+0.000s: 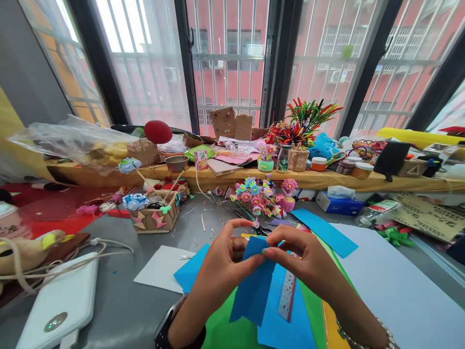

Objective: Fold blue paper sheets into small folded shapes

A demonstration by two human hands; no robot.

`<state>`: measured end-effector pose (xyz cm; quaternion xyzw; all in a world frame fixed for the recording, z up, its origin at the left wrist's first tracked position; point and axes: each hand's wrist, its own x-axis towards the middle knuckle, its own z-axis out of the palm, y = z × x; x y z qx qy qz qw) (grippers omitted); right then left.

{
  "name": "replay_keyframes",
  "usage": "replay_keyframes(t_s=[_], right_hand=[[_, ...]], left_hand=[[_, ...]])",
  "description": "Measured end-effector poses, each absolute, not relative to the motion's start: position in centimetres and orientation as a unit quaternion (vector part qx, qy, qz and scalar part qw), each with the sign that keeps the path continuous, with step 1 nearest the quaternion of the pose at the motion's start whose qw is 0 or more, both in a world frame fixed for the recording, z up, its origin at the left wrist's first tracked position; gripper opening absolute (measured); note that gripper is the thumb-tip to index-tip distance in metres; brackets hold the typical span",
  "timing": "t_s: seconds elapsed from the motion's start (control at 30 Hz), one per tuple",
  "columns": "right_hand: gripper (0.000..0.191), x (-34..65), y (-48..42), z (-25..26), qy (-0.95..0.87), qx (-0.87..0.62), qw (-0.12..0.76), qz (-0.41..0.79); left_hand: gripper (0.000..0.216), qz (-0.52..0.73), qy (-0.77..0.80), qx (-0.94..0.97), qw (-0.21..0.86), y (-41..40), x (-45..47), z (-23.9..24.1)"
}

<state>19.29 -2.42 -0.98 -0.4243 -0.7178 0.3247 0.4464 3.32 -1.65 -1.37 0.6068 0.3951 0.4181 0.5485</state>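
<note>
Both hands hold one creased strip of blue paper (pixel 253 295) above the table, its long end hanging down toward me. My left hand (pixel 228 257) pinches its upper left edge with thumb and fingers. At the top right edge, the thumb and fingertips of my right hand (pixel 301 247) are closed on the same paper. Beneath it lie a larger blue sheet (pixel 286 334) and green paper (pixel 225 334). A patterned ruler (pixel 287 295) rests on the blue sheet, just below my right hand.
A white sheet (pixel 160 266) lies left, a large white sheet (pixel 399 281) right. Behind stand a decorated cardboard box (pixel 156 218), a bunch of craft flowers (pixel 256 194) and a tissue pack (pixel 339 201). A white power bank (pixel 61 300) with a cable sits at near left.
</note>
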Motion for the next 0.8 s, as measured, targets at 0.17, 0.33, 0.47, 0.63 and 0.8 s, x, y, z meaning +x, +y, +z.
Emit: replay_keyframes(t_s=[0.17,0.33,0.47,0.63,0.8], right_hand=[[0.011,19.79,-2.01,-0.96,-0.713,-0.419,0.44,0.349],[0.012,19.64,-1.89,-1.07,-0.712,-0.436,0.444,0.325],[0.01,19.31,-2.07,-1.0,-0.739,-0.444,0.436,0.257],[0.01,19.01,-2.42,-0.89,-0.762,-0.449,0.423,0.198],[0.01,18.89,-2.57,-1.14,-0.77,-0.447,0.416,0.187]], left_hand=[[0.04,0.448,0.375,0.591,0.556,-1.75,3.33,-1.37],[0.036,0.45,0.393,0.614,0.516,-1.75,3.38,-1.28],[0.036,0.454,0.415,0.639,0.462,-1.7,3.5,-1.45],[0.05,0.462,0.409,0.669,0.413,-1.69,3.58,-1.93],[0.043,0.481,0.384,0.683,0.393,-1.91,3.43,-1.76]])
